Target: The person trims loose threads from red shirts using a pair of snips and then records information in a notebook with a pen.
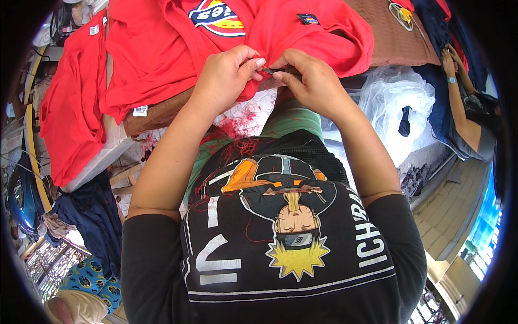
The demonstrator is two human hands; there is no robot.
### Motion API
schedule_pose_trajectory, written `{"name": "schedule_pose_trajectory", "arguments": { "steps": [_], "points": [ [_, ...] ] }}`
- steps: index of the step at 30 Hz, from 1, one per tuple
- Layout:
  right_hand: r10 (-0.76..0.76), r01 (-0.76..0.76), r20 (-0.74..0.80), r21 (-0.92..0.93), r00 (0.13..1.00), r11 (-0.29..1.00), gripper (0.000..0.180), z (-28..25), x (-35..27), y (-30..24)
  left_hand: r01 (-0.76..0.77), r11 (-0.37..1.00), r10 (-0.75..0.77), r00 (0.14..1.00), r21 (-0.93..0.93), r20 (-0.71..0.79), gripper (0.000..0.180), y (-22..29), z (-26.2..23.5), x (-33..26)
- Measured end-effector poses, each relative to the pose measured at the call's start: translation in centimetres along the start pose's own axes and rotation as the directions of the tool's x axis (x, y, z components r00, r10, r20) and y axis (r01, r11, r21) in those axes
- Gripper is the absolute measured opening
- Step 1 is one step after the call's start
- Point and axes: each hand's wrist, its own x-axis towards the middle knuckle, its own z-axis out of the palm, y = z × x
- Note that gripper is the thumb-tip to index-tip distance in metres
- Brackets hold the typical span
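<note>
Between my fingers and thumb, my left hand [229,70] pinches an edge of a red garment [148,65], which looks like a sweatshirt with a printed logo on it. Close beside it, my right hand [313,78] is closed around a small dark tool [271,70] that looks like thread snips. Its tip points left at the pinched red fabric, almost touching my left fingertips. Most of the tool is hidden in my palm. A small dark label [308,19] is sewn on the garment beyond my right hand. Loose red threads [243,147] lie on my shirt and lap.
A brown padded surface [399,40] lies under the garment. Another red garment [75,108] hangs at the left. Clear plastic bags [396,100] stand at the right. Dark blue cloth [91,216] lies low on the left. Another person's arm [457,102] reaches over dark cloth at far right.
</note>
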Motion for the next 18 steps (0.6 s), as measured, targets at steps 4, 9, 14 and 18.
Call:
{"name": "schedule_pose_trajectory", "arguments": {
  "steps": [4,9,14,18],
  "points": [
    [0.018,-0.015,0.045,-0.063,0.999,0.998,0.016,-0.2,0.1,-0.6,-0.027,0.998,0.026,0.999,-0.05,-0.02,0.02,0.2,0.0,0.0],
    [0.012,-0.012,-0.046,0.005,0.999,1.0,0.018,-2.9,0.0,-0.6,-0.528,0.849,0.522,0.837,-0.01,0.164,0.034,4.9,-6.5,-1.9],
    [0.087,-0.071,-0.124,0.126,0.989,0.99,0.022,-5.1,-0.1,-1.3,-0.638,0.753,0.647,0.762,-0.161,0.008,0.046,7.1,-12.7,-4.7],
    [0.015,0.003,-0.135,0.134,0.991,0.991,0.025,-3.6,0.3,-0.6,-0.442,0.884,0.417,0.893,-0.149,-0.172,0.023,5.4,-10.5,-5.0]
  ]
}}
